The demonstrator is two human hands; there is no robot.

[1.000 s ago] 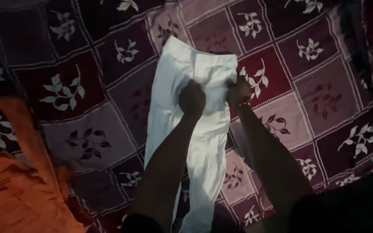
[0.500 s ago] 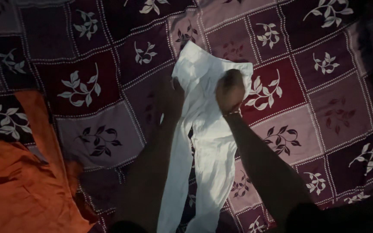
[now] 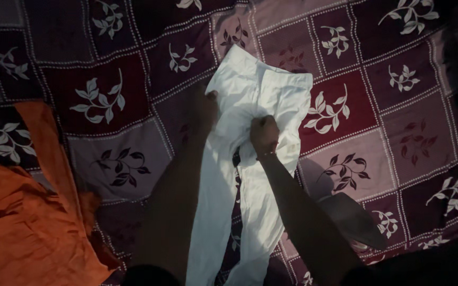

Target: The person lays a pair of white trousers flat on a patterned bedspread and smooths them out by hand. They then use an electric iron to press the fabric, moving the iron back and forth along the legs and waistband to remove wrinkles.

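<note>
White trousers (image 3: pixel 250 159) on patchwork quilt (image 3: pixel 107 100), right hand (image 3: pixel 263 135) bunching fabric; left hand (image 3: pixel 203 108) alongside

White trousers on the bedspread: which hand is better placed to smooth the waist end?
Probably the right hand. It grips bunched cloth in the middle of the white trousers, just below the waist. The left hand sits only at their left edge, partly on the patterned bedspread.

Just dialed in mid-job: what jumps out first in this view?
The white trousers stand out, spread lengthwise down the middle of a dark maroon patchwork bedspread with white leaf prints. The right hand is fisted in the fabric near the waist end, and the left hand presses at the garment's left edge. An orange cloth lies bunched at lower left.
</note>
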